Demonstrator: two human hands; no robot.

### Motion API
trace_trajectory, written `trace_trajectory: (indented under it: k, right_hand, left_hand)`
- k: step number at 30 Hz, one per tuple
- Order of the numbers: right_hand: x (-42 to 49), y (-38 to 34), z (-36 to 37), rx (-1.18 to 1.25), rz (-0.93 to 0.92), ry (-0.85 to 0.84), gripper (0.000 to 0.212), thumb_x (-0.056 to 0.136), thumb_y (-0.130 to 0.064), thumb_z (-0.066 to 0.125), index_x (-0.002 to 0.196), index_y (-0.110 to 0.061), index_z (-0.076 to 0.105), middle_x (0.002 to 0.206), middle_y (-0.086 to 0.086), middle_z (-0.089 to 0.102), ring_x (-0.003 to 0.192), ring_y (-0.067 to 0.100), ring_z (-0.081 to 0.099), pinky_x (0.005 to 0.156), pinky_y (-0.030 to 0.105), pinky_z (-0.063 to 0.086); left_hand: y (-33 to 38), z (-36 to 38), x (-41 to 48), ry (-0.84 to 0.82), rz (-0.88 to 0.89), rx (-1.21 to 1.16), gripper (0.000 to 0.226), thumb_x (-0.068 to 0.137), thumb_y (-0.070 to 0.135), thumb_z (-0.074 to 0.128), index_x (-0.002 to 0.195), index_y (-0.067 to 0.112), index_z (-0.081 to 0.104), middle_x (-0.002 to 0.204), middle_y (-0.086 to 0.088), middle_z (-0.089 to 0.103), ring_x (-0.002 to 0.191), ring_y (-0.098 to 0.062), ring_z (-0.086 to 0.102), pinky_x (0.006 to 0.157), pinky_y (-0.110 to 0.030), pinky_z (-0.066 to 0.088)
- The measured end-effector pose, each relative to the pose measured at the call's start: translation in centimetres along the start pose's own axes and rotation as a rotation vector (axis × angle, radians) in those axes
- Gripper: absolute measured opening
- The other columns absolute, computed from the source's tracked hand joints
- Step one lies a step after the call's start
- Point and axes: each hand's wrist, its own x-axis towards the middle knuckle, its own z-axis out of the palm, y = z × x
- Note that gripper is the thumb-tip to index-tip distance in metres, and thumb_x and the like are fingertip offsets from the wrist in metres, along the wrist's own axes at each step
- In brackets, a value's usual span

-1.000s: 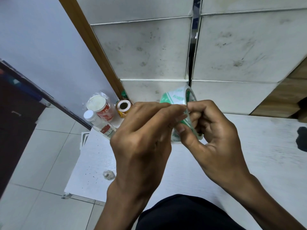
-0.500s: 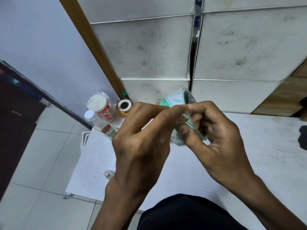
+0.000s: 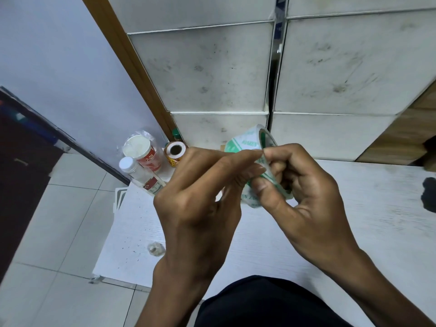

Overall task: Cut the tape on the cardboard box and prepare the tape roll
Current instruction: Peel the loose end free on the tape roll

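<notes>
A tape roll (image 3: 247, 142), white with green print, is held upright above the white table (image 3: 377, 208), in the middle of the view. My right hand (image 3: 304, 192) grips it, thumb on the outer face and fingers curled through the core. My left hand (image 3: 200, 197) reaches in from the left, its fingertips pinching at the roll's outer surface near the right thumb and index finger. Much of the roll is hidden behind both hands. No cardboard box shows clearly.
Two white-capped bottles with red labels (image 3: 141, 156) and a small yellow-red tape roll (image 3: 175, 153) stand at the table's back left corner. A small clear object (image 3: 155, 249) lies near the left edge. A dark object (image 3: 429, 192) sits at the right border. Tiled wall behind.
Both hands and the roll have stayed almost in place. The left fingertips have shifted slightly along the roll's surface toward the right thumb.
</notes>
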Motion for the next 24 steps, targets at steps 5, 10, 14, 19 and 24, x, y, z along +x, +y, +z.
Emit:
trace_trajectory:
  k: [5, 10, 14, 19, 24]
  right_hand:
    - [-0.05, -0.14, -0.08, 0.024, 0.009, 0.015, 0.020, 0.083, -0.030, 0.060, 0.100, -0.019, 0.059, 0.075, -0.002, 0.048, 0.068, 0.024, 0.053, 0.063, 0.034, 0.049]
    - [-0.07, -0.03, -0.02, 0.044, 0.019, 0.008, 0.022, 0.084, -0.029, 0.060, 0.101, -0.014, 0.059, 0.074, 0.000, 0.048, 0.067, 0.027, 0.053, 0.062, 0.040, 0.049]
    - [-0.36, 0.07, 0.01, 0.052, 0.021, 0.001, 0.023, 0.084, -0.028, 0.060, 0.101, -0.014, 0.059, 0.074, 0.000, 0.049, 0.067, 0.026, 0.053, 0.062, 0.039, 0.049]
    - [-0.11, 0.22, -0.31, 0.047, 0.019, 0.013, 0.024, 0.084, -0.030, 0.060, 0.102, -0.015, 0.059, 0.072, -0.006, 0.047, 0.061, 0.017, 0.049, 0.057, 0.024, 0.044]
    - [0.06, 0.18, -0.66, 0.009, 0.015, 0.014, 0.019, 0.083, -0.031, 0.059, 0.099, -0.021, 0.058, 0.073, -0.011, 0.047, 0.062, 0.018, 0.050, 0.056, 0.028, 0.046]
  left_hand:
    - [0.16, 0.07, 0.20, 0.037, 0.048, 0.092, 0.006, 0.087, 0.005, 0.079, 0.091, 0.009, 0.080, 0.081, -0.002, 0.072, 0.073, -0.019, 0.066, 0.071, -0.019, 0.049]
    - [0.30, 0.32, -0.05, 0.056, 0.044, 0.097, 0.006, 0.086, 0.002, 0.079, 0.089, 0.007, 0.080, 0.079, -0.001, 0.072, 0.071, -0.018, 0.064, 0.070, -0.016, 0.046]
    - [0.15, 0.50, -0.29, 0.070, 0.061, 0.092, 0.008, 0.083, -0.002, 0.080, 0.087, 0.005, 0.080, 0.076, -0.004, 0.071, 0.067, -0.019, 0.062, 0.067, -0.022, 0.048]
    - [0.12, 0.76, -0.12, 0.068, 0.083, 0.094, 0.008, 0.085, -0.004, 0.078, 0.085, 0.004, 0.079, 0.074, -0.005, 0.071, 0.067, -0.024, 0.064, 0.066, -0.030, 0.050]
    - [-0.09, 0.71, 0.00, 0.030, 0.025, 0.032, 0.014, 0.087, 0.005, 0.079, 0.101, 0.009, 0.078, 0.082, -0.004, 0.071, 0.075, -0.021, 0.066, 0.070, -0.024, 0.050]
